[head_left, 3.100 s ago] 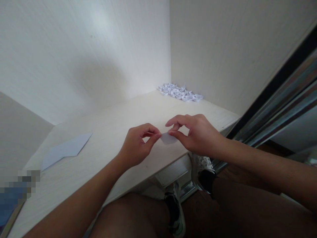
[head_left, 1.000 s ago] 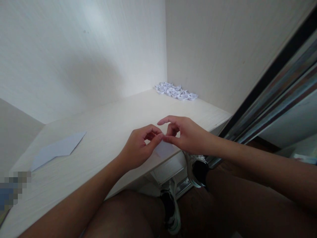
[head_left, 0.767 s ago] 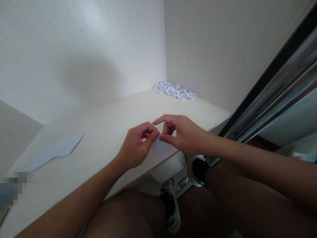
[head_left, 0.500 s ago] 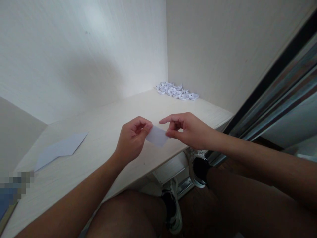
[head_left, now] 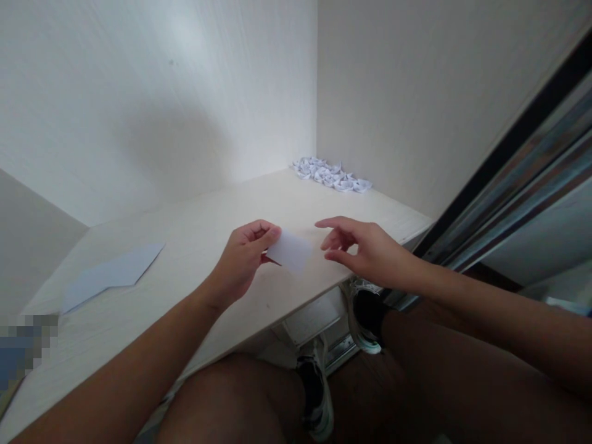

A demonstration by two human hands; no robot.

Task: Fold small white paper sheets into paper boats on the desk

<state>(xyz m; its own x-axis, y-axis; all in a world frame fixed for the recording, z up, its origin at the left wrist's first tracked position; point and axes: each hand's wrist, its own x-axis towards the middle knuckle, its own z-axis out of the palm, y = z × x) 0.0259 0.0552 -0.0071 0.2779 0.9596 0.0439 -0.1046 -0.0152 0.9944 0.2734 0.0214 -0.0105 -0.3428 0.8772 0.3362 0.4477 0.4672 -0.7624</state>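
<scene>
Between thumb and fingers, my left hand (head_left: 248,262) pinches a small white piece of paper (head_left: 291,250) above the white surface. The paper's right edge is smeared by motion. My right hand (head_left: 354,246) hovers just right of it, thumb and fingers parted, holding nothing and apart from the paper. In the far corner lies a heap of small folded white paper pieces (head_left: 330,174). White sheets of paper (head_left: 113,274) rest on the surface to the left.
The white surface (head_left: 194,228) is bounded by pale panels at the back and right. Dark-edged metal rails (head_left: 499,172) slant along the right. Below the front edge are my knees and shoes (head_left: 319,394). A pixelated patch (head_left: 23,351) covers something at far left.
My right hand has let go of the paper's right edge and drawn back to the right, its fingers spreading. The paper stays in my left hand and has tilted slightly.
</scene>
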